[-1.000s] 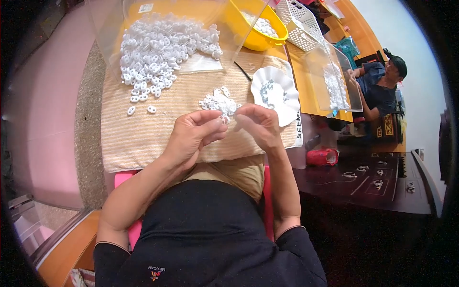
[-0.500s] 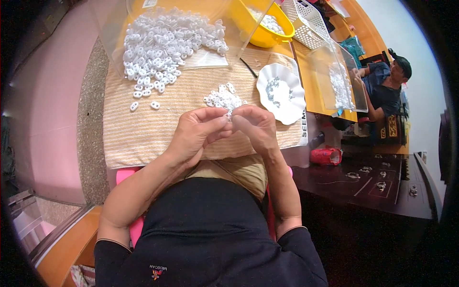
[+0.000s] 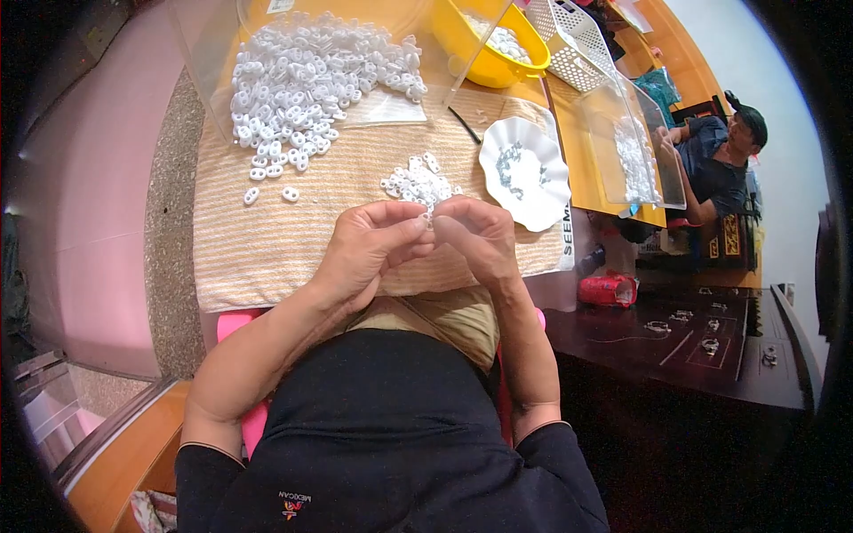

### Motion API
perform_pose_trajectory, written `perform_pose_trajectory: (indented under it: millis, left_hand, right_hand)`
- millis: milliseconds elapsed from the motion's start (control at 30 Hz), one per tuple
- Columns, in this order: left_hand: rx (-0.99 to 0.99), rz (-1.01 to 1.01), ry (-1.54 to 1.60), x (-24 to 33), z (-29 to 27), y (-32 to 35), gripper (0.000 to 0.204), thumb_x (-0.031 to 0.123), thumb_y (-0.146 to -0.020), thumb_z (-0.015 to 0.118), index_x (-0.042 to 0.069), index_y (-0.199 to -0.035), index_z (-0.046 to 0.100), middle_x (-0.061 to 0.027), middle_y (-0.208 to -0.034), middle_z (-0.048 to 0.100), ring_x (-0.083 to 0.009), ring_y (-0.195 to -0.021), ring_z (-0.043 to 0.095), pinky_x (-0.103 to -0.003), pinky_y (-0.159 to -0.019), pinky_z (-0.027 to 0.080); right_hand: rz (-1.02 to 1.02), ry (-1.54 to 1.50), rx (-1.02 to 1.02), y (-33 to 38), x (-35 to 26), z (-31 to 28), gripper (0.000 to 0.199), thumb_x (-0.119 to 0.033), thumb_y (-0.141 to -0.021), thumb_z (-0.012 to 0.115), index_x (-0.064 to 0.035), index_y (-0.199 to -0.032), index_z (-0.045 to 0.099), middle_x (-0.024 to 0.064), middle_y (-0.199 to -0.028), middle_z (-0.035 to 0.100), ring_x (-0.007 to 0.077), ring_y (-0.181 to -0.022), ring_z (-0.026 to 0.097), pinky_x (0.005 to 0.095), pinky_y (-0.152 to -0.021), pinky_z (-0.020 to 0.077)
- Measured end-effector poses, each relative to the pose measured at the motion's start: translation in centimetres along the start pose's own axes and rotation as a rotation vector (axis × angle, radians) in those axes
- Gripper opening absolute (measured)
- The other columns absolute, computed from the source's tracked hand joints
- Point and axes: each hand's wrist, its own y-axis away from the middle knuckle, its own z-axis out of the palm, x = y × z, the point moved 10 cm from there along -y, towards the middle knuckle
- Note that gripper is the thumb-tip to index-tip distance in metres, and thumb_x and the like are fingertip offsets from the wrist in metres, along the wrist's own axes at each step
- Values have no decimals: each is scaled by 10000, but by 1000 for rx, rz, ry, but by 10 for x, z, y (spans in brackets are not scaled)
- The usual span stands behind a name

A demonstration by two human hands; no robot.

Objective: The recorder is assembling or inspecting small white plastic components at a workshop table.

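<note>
My left hand [image 3: 378, 244] and my right hand [image 3: 480, 235] meet at the near edge of a small heap of white plastic pieces [image 3: 418, 180]. Thumb and forefinger of each are pinched together. A tiny whitish part shows between the fingertips, too small and too covered to name. Up and to the left lies a large pile of white oval pieces with two holes [image 3: 302, 80], spilling from a clear plastic bin [image 3: 209, 89]. Right of my hands stands a white scalloped dish [image 3: 551, 191] with small dark metallic bits in it.
A striped towel [image 3: 258, 240] covers the table under everything. A thin black stick [image 3: 465, 126] lies by the dish. Behind are a yellow basin [image 3: 471, 67] and a white perforated basket [image 3: 569, 53]. At right, a person [image 3: 711, 160] sits by another clear bin [image 3: 662, 169] of white pieces.
My hands keep the same pinched pose over the towel. The whole view has shifted very slightly; nothing else has visibly moved.
</note>
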Motion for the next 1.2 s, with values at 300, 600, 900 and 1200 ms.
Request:
perform_pose_trajectory:
  millis: [300,600,900,1200]
  left_hand:
    - [-3,0,4,2,1,0,191,60,-871,666,-28,-1034,617,-88,-932,661,-136,-801,649,-267,-777,569]
    - [-4,-3,-35,-2,-1,-1,181,69,-893,640,-23,-1046,609,-95,-920,670,-139,-809,666,-261,-761,581]
    - [-7,-4,-41,-2,-1,-1,186,74,-896,638,-23,-1052,608,-88,-922,669,-134,-809,664,-266,-763,581]
    - [-7,-11,-31,-4,-1,-2,183,71,-895,639,-23,-1049,609,-92,-921,670,-136,-807,666,-267,-760,583]
  right_hand:
    - [11,8,2,1,1,-2,112,-62,-900,639,41,-944,652,50,-839,663,95,-731,631,218,-652,527]
    - [23,-3,15,2,3,-3,123,-68,-900,643,47,-944,650,50,-834,661,94,-724,629,219,-649,524]
    - [7,18,6,1,4,-5,127,-73,-899,648,46,-942,650,51,-837,660,97,-721,628,221,-648,526]
    - [16,-27,-10,2,7,-5,115,-59,-898,642,44,-948,651,51,-853,658,96,-738,625,221,-652,529]
